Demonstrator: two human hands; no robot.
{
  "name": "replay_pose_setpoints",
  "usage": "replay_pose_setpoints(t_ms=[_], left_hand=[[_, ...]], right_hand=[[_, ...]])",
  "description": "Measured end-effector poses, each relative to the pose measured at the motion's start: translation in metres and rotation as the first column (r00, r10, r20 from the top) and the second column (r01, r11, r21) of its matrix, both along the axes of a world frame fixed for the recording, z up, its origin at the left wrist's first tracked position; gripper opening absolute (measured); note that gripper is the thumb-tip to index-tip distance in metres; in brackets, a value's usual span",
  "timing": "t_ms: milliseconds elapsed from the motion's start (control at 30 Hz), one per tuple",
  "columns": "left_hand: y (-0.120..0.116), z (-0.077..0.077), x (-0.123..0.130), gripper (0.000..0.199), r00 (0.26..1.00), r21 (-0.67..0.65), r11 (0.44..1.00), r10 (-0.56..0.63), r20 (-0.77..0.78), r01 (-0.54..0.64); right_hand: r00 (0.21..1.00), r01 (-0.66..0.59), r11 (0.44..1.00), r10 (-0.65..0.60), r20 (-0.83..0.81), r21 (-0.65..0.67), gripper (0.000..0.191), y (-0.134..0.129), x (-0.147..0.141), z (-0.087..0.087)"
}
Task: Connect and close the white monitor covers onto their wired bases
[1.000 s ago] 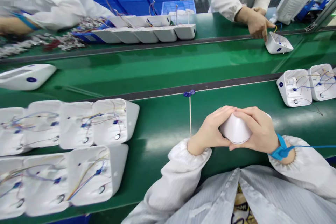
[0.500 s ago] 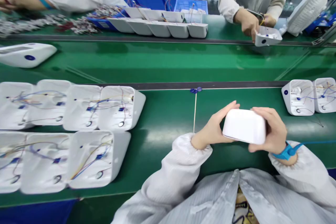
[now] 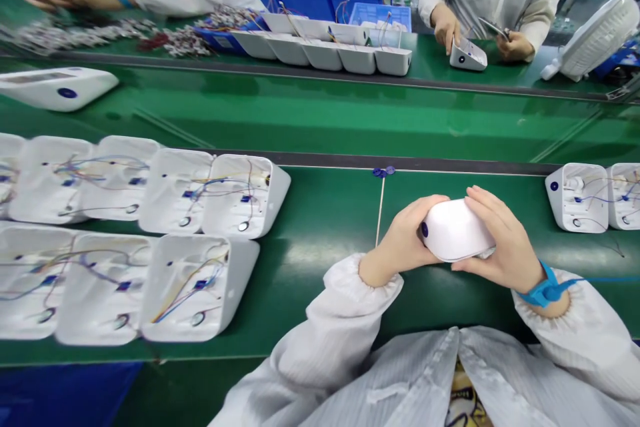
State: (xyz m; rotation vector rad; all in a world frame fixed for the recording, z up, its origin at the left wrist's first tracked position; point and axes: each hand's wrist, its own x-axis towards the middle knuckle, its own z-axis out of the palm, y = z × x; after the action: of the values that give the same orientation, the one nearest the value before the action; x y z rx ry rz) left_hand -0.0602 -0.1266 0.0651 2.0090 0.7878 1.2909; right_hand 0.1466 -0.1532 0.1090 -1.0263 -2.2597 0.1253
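Between both my hands is a white plastic housing (image 3: 457, 230), its smooth outer side facing up and a dark blue round button showing at its left end. My left hand (image 3: 407, 230) grips the left end, thumb below and fingers above. My right hand (image 3: 505, 240) wraps the right end, with a blue wrist strap on its wrist. The housing is held above the green bench (image 3: 320, 220); its underside is hidden. Beyond my hands, a few dark blue round buttons (image 3: 384, 172) lie at the bench's back edge, by a thin pale stick (image 3: 381, 213).
Rows of open white housings (image 3: 175, 190) with wires inside stand at the left, and more housings (image 3: 583, 197) at the right. A closed-looking white unit (image 3: 60, 89) lies on the green conveyor strip (image 3: 300, 117). Across it, two co-workers handle parts near lined-up housings (image 3: 325, 53).
The housing has been turned in my hands, so its blue button now shows at the left. The view has shifted slightly. A co-worker's housing across the belt now rests on the far bench.
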Motion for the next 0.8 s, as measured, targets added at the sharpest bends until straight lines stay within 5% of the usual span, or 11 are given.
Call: replay_pose_setpoints(t_ms=[467,600,700,800], left_hand=[[-0.003,0.001,0.005,0.082,0.992,-0.101,0.995,-0.002,0.13,0.015],[0.002,-0.012,0.007,0.081,0.997,-0.001,1.0,-0.01,0.077,0.01],[0.008,-0.027,0.007,0.063,0.997,0.048,0.996,0.079,-0.011,-0.079],[0.015,-0.042,0.007,0.062,0.987,-0.023,0.987,0.159,-0.017,-0.159]], right_hand=[[0.99,-0.019,0.995,0.032,-0.136,0.095,0.08,0.011,-0.004,-0.012],[0.997,-0.062,0.998,0.063,-0.052,0.021,0.085,0.011,0.002,-0.01],[0.994,-0.092,0.996,0.092,0.056,-0.008,0.067,0.008,0.012,-0.013],[0.995,-0.02,1.0,0.018,-0.094,-0.023,0.063,0.001,0.021,-0.024]])
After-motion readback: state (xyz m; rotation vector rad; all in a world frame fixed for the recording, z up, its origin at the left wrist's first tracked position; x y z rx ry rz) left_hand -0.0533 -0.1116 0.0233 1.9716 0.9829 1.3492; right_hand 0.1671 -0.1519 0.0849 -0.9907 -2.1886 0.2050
